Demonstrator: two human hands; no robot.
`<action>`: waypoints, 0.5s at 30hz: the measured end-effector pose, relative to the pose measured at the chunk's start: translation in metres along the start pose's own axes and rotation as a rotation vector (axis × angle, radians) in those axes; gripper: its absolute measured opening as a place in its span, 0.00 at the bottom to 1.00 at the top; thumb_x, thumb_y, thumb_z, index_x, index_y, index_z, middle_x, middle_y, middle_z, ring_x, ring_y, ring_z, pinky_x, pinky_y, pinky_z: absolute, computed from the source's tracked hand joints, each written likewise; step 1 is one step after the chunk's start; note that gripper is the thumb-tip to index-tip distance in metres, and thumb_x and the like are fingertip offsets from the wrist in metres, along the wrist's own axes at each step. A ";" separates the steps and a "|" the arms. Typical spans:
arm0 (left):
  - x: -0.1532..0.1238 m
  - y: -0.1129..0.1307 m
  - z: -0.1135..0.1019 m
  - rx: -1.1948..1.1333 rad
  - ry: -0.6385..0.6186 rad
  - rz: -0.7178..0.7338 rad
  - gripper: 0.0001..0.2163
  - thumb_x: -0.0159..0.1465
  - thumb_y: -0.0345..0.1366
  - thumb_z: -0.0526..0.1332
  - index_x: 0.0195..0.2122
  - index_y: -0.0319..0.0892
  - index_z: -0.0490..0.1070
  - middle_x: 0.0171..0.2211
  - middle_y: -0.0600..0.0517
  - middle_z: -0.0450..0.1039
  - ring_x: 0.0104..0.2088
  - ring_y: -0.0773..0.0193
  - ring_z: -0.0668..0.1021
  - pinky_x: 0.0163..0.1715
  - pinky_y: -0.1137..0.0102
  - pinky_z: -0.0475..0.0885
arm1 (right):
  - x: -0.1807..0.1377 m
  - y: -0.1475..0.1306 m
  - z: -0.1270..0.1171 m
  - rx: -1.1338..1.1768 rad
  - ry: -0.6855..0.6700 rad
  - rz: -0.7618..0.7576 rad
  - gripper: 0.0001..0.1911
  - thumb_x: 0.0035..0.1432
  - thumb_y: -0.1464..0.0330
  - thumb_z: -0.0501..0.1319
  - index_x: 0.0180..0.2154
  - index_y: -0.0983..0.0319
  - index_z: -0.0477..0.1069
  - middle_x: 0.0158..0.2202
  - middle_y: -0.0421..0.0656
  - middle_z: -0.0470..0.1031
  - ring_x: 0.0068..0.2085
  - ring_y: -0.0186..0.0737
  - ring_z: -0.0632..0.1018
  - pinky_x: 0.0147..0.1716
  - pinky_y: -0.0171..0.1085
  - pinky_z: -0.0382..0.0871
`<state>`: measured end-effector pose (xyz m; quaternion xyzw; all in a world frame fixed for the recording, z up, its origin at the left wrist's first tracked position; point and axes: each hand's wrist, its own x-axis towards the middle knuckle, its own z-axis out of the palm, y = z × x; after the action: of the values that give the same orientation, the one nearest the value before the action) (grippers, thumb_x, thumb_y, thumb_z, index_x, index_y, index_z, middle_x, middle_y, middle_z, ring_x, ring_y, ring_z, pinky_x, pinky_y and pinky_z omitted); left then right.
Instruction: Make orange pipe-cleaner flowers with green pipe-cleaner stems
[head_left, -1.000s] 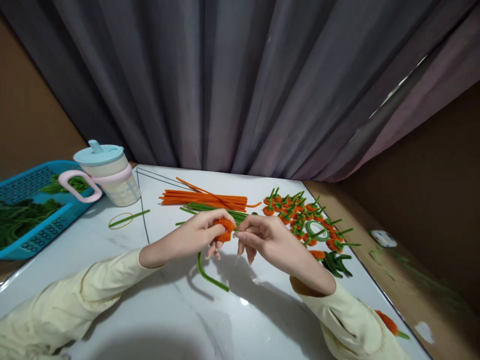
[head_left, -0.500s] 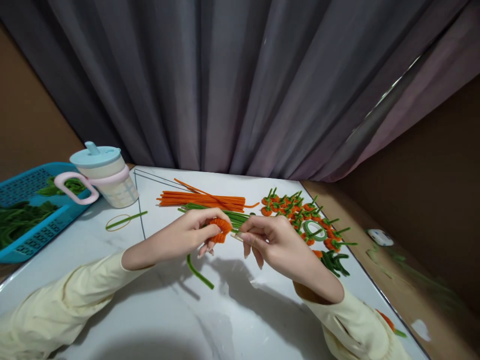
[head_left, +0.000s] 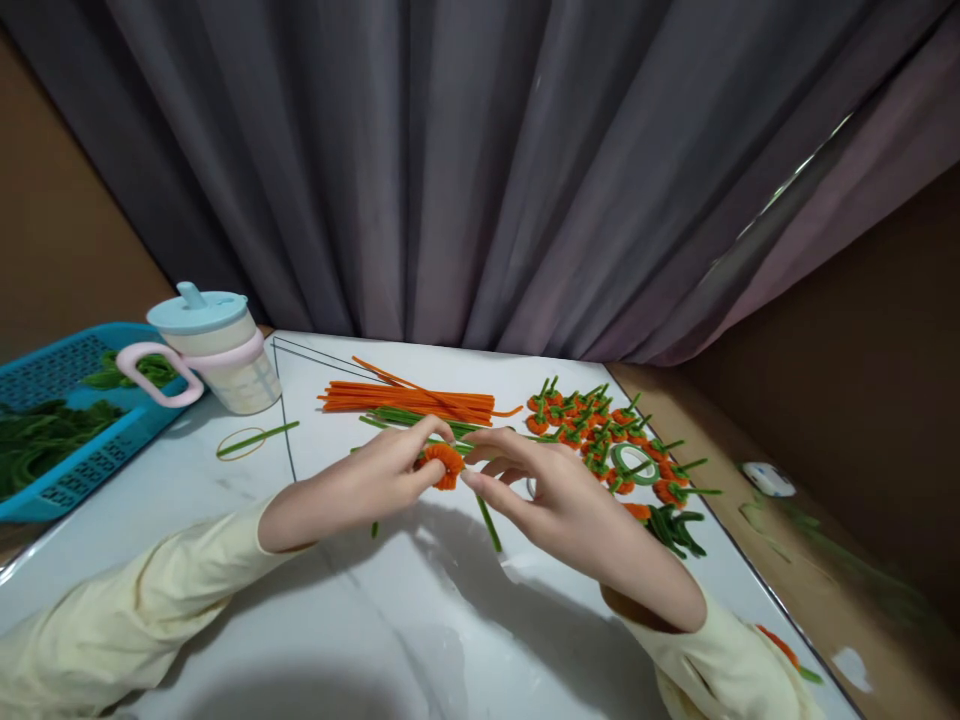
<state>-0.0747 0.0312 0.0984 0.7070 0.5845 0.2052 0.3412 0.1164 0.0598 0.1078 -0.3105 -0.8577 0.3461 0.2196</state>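
Note:
My left hand (head_left: 397,465) pinches a small ribbed piece (head_left: 448,466) of bent orange pipe cleaner, curled into a round, between thumb and fingers. Just right of it is my right hand (head_left: 536,475), thumb and fingertips apart around the piece's edge, with nothing visible gripped. A green pipe cleaner (head_left: 489,525) slants down below the hands; its upper end is hidden. Behind them lie a bundle of orange pipe cleaners (head_left: 405,399) and a partly covered bundle of green pipe cleaners (head_left: 409,418).
Several finished orange pieces with green stems (head_left: 592,420) cluster at right, around a roll of green tape (head_left: 634,463). Dark green bent pieces (head_left: 675,530) lie nearer. At left stand a lidded cup (head_left: 225,355) and a blue basket (head_left: 97,455) holding green pieces.
My right hand has opened from its pinch at the orange piece's side. The orange piece has turned to show its round face. The green strip below now hangs further right.

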 end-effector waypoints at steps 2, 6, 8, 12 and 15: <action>0.000 -0.001 0.003 -0.027 -0.008 -0.031 0.13 0.62 0.37 0.50 0.47 0.43 0.62 0.24 0.57 0.65 0.24 0.66 0.67 0.24 0.73 0.59 | 0.003 0.000 0.007 0.029 -0.009 0.001 0.14 0.60 0.69 0.55 0.48 0.62 0.67 0.36 0.44 0.77 0.32 0.36 0.78 0.30 0.31 0.70; -0.002 0.003 -0.003 -0.262 -0.182 -0.093 0.14 0.62 0.45 0.52 0.44 0.43 0.63 0.25 0.57 0.62 0.25 0.68 0.65 0.24 0.74 0.59 | 0.006 0.004 0.013 -0.007 0.047 0.009 0.09 0.58 0.72 0.55 0.40 0.64 0.71 0.30 0.43 0.77 0.29 0.36 0.77 0.28 0.32 0.68; -0.003 0.007 -0.009 -0.420 -0.282 -0.102 0.14 0.63 0.47 0.52 0.41 0.42 0.65 0.24 0.57 0.59 0.25 0.69 0.63 0.25 0.74 0.59 | 0.007 0.006 0.011 -0.022 0.079 0.028 0.07 0.57 0.73 0.55 0.37 0.64 0.71 0.28 0.42 0.76 0.28 0.36 0.76 0.27 0.31 0.68; -0.004 0.014 -0.011 -0.534 -0.351 -0.022 0.15 0.66 0.44 0.47 0.31 0.39 0.65 0.24 0.56 0.59 0.24 0.69 0.59 0.25 0.74 0.58 | 0.010 0.009 0.009 -0.011 0.102 0.072 0.05 0.54 0.73 0.57 0.35 0.63 0.69 0.29 0.41 0.76 0.27 0.35 0.75 0.27 0.32 0.67; -0.002 0.014 -0.005 -0.463 -0.341 0.008 0.15 0.67 0.42 0.46 0.31 0.39 0.65 0.25 0.55 0.63 0.25 0.69 0.60 0.26 0.74 0.59 | 0.012 0.012 0.013 0.065 0.061 0.079 0.03 0.55 0.73 0.56 0.34 0.62 0.67 0.30 0.41 0.75 0.27 0.34 0.75 0.26 0.31 0.67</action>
<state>-0.0690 0.0298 0.1124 0.6369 0.4535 0.2126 0.5861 0.1049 0.0694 0.0923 -0.3473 -0.8258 0.3727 0.2420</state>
